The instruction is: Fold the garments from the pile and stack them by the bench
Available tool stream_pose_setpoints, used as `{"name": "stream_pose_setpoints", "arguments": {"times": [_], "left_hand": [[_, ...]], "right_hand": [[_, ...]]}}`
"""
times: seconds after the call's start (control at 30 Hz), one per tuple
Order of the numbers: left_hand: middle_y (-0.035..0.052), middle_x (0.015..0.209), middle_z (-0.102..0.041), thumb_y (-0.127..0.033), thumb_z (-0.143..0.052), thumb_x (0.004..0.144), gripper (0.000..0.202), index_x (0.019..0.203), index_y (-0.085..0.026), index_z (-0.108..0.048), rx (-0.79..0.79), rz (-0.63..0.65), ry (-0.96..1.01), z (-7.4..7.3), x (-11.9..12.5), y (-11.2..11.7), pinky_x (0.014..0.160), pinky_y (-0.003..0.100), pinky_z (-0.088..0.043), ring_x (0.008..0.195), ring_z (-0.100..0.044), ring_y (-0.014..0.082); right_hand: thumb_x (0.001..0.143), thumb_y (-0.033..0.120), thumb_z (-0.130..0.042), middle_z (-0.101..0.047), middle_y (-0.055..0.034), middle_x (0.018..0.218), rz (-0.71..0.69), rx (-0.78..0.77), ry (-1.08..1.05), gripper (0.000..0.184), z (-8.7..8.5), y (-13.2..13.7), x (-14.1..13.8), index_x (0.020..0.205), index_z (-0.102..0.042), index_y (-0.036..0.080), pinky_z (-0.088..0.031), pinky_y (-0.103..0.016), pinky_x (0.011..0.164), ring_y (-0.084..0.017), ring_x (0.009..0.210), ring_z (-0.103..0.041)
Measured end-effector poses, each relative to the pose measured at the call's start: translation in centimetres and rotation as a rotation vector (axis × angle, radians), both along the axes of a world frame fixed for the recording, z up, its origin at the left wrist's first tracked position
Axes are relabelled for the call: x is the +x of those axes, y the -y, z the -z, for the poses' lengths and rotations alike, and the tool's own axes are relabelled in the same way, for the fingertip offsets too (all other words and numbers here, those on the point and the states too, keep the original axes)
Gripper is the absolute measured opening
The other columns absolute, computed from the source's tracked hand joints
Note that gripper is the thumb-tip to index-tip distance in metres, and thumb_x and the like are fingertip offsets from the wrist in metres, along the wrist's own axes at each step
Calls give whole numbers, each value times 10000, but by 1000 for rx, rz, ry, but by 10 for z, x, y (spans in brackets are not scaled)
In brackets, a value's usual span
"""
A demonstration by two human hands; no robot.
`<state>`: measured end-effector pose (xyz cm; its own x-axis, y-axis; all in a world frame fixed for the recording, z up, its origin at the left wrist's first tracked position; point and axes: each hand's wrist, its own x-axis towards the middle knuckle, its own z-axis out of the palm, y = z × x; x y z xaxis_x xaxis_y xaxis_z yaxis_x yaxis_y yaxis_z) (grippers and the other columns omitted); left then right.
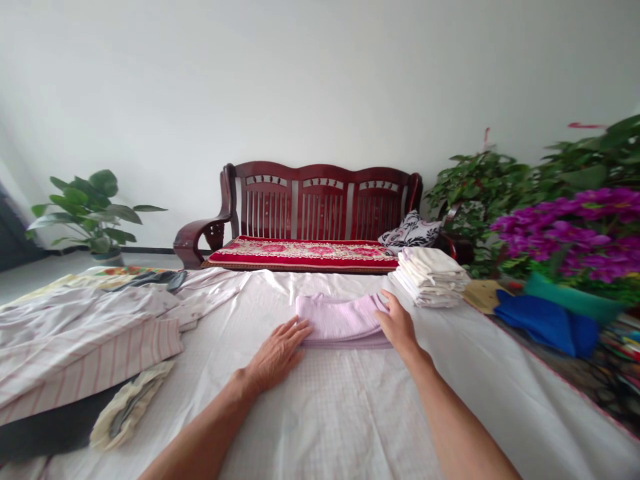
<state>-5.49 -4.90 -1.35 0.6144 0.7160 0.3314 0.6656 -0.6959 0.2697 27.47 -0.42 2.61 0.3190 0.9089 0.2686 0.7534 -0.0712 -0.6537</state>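
A folded lilac garment (pixel 340 320) lies in front of me on the white sheet (pixel 345 407), its layers showing along the near edge. My left hand (pixel 280 350) rests flat, palm down, with its fingertips on the garment's left end. At the opposite end, my right hand (pixel 397 323) grips the upper right corner between thumb and fingers. Behind and to the right of that hand stands a stack of folded white clothes (pixel 429 277).
Unfolded clothes, one a striped garment (pixel 125 353), are heaped at left. Beyond the sheet is a wooden bench (pixel 320 207) with a patterned cushion (pixel 413 232). Blue cloth (pixel 545 320) and purple flowers (pixel 575 233) are at right; a potted plant (pixel 95 213) stands far left.
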Motion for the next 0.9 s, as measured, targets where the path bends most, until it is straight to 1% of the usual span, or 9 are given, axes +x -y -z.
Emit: {"name": "stream_pose_setpoints", "arguments": {"times": [0.1,0.33,0.57,0.73,0.77,0.83,0.9], "left_hand": [[47,1580,-436,-170,-508,934,592,1511,-264,-414,9,1,2,2,0,0,1212,501,-332,1506,-300,272],[30,1587,-426,-168,-500,943,567,1494,-278,-429,19,-5,-23,6,0,-2,1213,493,-332,1514,-284,264],[41,1574,-443,-155,-532,913,582,1476,-275,-451,18,-14,-14,7,1,-1,1210,485,-340,1505,-303,262],[45,1567,-453,-180,-518,929,561,1477,-283,-451,7,-6,3,7,1,-1,1201,479,-352,1484,-345,257],[43,1566,-453,-182,-521,928,561,1476,-287,-452,4,-6,5,7,1,0,1200,479,-354,1480,-353,257],[42,1566,-453,-190,-524,929,560,1475,-290,-454,0,-4,7,6,1,0,1198,480,-354,1476,-358,261],[46,1565,-454,-200,-518,937,548,1474,-285,-457,-1,-3,0,6,2,0,1199,481,-351,1476,-356,265]], "right_hand": [[804,270,-527,-712,-111,1209,31,-40,65,643,-5,5,-1,1445,-517,212,-477,-341,925,-287,1122,-661],[840,242,-481,-686,-122,1297,49,-115,228,648,-8,12,1,1487,-457,215,-479,-366,903,-300,1116,-671],[858,234,-451,-692,-119,1287,58,-144,307,641,-6,16,-1,1499,-425,217,-473,-355,877,-281,1099,-673],[879,217,-430,-710,-123,1228,88,-223,424,597,-7,18,2,1476,-447,228,-471,-376,848,-280,1038,-672],[884,206,-433,-709,-135,1217,102,-209,467,577,-7,19,2,1459,-469,216,-467,-384,860,-284,1040,-662],[898,178,-429,-696,-168,1213,119,-122,562,533,-8,20,-1,1424,-513,177,-452,-410,912,-298,1078,-631],[928,171,-399,-659,-193,1279,65,4,627,509,-7,21,-11,1422,-517,140,-419,-438,996,-311,1173,-581]]}}
